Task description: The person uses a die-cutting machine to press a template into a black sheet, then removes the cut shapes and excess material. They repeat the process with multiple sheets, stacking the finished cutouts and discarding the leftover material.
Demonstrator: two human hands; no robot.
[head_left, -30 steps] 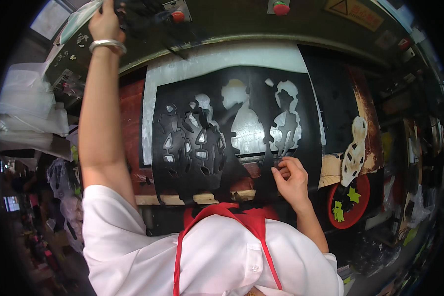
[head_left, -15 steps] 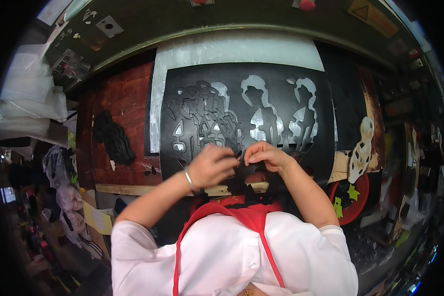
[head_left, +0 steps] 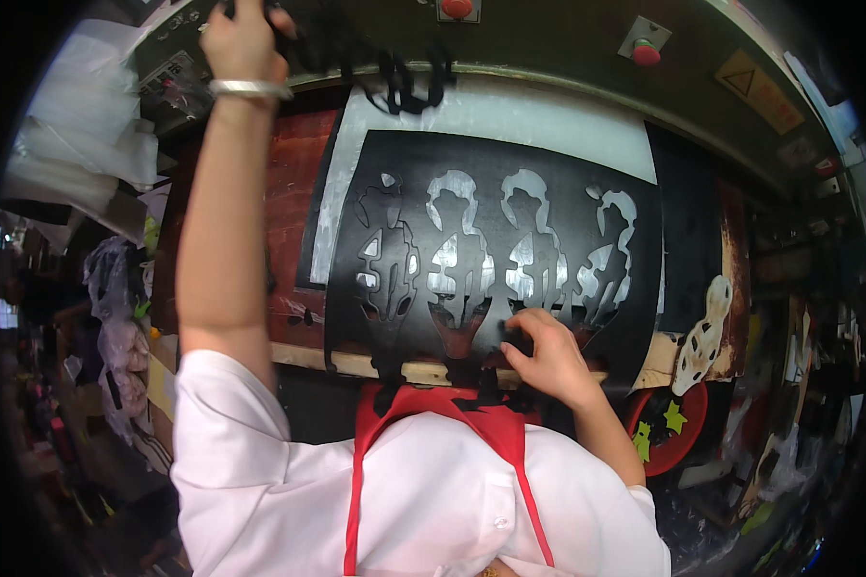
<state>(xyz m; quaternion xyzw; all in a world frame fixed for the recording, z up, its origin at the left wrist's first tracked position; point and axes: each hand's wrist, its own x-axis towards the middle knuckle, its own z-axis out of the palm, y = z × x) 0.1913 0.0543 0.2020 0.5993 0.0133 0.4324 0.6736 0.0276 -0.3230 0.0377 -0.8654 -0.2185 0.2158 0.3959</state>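
A black sheet [head_left: 351, 245] with several rows of shaped cut-outs lies in front of me, its near edge hanging over a wooden strip [head_left: 428, 373]. My left hand [head_left: 245, 43], wearing a bracelet, is raised at the far left with fingers closed on a black openwork cut-out piece [head_left: 409, 79], which is blurred and dangles to the right above the sheet's far side. Over the near edge of the sheet is my right hand [head_left: 551, 361], its thumb and forefinger apart and curved. Whether its fingertips touch the sheet is unclear.
A green machine front [head_left: 548, 43] with red buttons [head_left: 648, 53] spans the far side. Under the sheet is a whitish board [head_left: 510, 108]; a reddish board [head_left: 298, 192] lies left. At right are a pale perforated piece [head_left: 702, 337] and a red bowl [head_left: 688, 444] with yellow-green scraps.
My left hand has lifted from the sheet to the far left, carrying the black cut-out piece off it. More openings now show in the sheet. My right hand has moved slightly nearer me.
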